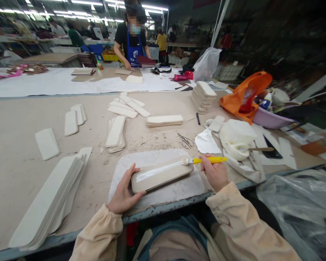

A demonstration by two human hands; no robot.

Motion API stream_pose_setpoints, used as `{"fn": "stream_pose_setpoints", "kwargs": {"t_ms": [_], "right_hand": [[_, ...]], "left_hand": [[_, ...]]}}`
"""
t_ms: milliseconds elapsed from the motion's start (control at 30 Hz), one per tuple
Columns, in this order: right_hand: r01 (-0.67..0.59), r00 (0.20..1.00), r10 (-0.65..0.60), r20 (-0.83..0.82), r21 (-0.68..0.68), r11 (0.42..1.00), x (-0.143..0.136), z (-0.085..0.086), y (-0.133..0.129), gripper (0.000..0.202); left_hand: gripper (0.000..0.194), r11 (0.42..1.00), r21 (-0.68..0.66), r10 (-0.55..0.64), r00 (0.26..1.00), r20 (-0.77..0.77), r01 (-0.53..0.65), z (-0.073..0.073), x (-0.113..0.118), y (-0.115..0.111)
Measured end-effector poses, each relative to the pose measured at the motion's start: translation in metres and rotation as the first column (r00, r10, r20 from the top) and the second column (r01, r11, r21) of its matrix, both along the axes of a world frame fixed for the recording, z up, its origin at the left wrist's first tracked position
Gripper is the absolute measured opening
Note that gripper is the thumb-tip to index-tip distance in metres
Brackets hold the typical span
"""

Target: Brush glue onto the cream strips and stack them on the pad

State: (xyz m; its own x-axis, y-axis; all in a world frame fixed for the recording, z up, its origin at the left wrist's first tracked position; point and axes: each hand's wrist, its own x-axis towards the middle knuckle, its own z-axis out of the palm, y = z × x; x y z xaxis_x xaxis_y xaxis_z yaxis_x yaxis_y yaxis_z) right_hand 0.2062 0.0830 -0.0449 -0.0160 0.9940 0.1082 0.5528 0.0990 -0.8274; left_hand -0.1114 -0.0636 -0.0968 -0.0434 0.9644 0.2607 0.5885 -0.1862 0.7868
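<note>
My right hand point(215, 173) grips a paintbrush point(210, 160) by its yellow handle. The bristles touch the right end of the top piece in a stack of long rounded boards point(163, 174). A wet, shiny white streak runs along that top piece. My left hand point(127, 192) holds the stack's left end, thumb at the near edge and fingers at the far side. Under the stack lies a white sheet point(149, 156) at the table's front edge. Just beyond it are metal scissors point(186, 140) and a crumpled white cloth point(207, 141).
Long pale strips point(49, 195) are piled at left. Several smaller board stacks point(164, 120) lie farther back. At right stand a white bag-like container point(237, 137) with a wooden stick, an orange bag point(247, 92) and a lilac basin point(271, 117). A co-worker point(133, 43) stands across the table.
</note>
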Motion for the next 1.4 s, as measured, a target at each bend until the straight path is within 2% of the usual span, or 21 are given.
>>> {"fn": "stream_pose_setpoints", "kwargs": {"t_ms": [100, 167, 267, 333, 433, 500, 600, 800, 900, 967, 1033, 1167, 1267, 1400], "right_hand": [[0.049, 0.999, -0.050, 0.004, 0.061, 0.997, 0.006, 0.003, -0.001, 0.037], [0.046, 0.994, -0.040, -0.097, 0.064, 0.997, -0.001, 0.003, -0.008, 0.034], [-0.076, 0.950, 0.079, -0.301, 0.022, 0.997, -0.027, 0.000, -0.025, 0.031], [-0.191, 0.909, 0.180, -0.375, 0.009, 0.982, -0.050, -0.003, -0.037, 0.028], [-0.313, 0.876, 0.292, -0.384, 0.010, 0.950, -0.077, -0.010, -0.050, 0.025], [-0.324, 0.885, 0.309, -0.348, 0.016, 0.946, -0.083, -0.013, -0.051, 0.024], [-0.252, 0.930, 0.253, -0.268, 0.040, 0.967, -0.071, -0.015, -0.043, 0.026], [-0.012, 0.998, 0.018, -0.059, 0.100, 0.995, -0.015, -0.008, -0.014, 0.033], [0.048, 0.997, -0.040, -0.062, 0.130, 0.990, -0.006, -0.002, -0.015, 0.034], [0.026, 0.980, -0.012, -0.199, 0.069, 0.997, -0.017, 0.001, -0.025, 0.033], [-0.070, 0.921, 0.048, -0.385, -0.043, 0.997, -0.038, 0.001, -0.039, 0.033], [-0.307, 0.775, 0.121, -0.620, -0.203, 0.930, -0.088, -0.001, -0.064, 0.033], [-0.394, 0.748, 0.141, -0.649, -0.263, 0.881, -0.116, -0.003, -0.071, 0.034], [-0.437, 0.785, 0.208, -0.584, -0.284, 0.854, -0.127, -0.006, -0.075, 0.036]], "left_hand": [[0.092, 1.000, 0.002, 0.001, 1.000, -0.023, -0.001, 0.001, 0.001, 0.000], [0.091, 1.000, 0.010, 0.002, 1.000, -0.031, -0.002, 0.002, 0.001, 0.000], [0.090, 1.000, 0.013, 0.003, 0.999, -0.038, -0.003, 0.002, 0.001, 0.001], [0.090, 1.000, 0.012, 0.004, 0.999, -0.041, -0.004, 0.002, 0.000, 0.001], [0.091, 1.000, 0.020, 0.008, 0.999, -0.049, -0.007, 0.001, 0.000, 0.001], [0.091, 1.000, 0.020, 0.007, 0.998, -0.055, -0.006, 0.001, -0.001, 0.001], [0.091, 1.000, 0.009, -0.002, 0.998, -0.057, 0.003, 0.001, 0.000, 0.000], [0.090, 1.000, 0.006, -0.003, 0.999, -0.044, 0.003, 0.003, 0.001, 0.000], [0.092, 1.000, 0.015, -0.006, 0.999, -0.037, 0.006, 0.002, 0.001, 0.001], [0.093, 1.000, 0.026, -0.013, 0.999, -0.034, 0.014, 0.002, 0.001, 0.001], [0.094, 0.999, 0.035, -0.018, 0.999, -0.027, 0.019, 0.003, 0.002, 0.001], [0.095, 0.999, 0.046, -0.027, 1.000, 0.005, 0.027, 0.003, 0.003, 0.001], [0.095, 0.998, 0.055, -0.040, 0.999, 0.024, 0.039, 0.002, 0.003, 0.002], [0.096, 0.998, 0.043, -0.042, 0.998, 0.046, 0.040, 0.001, 0.002, 0.001]]}}
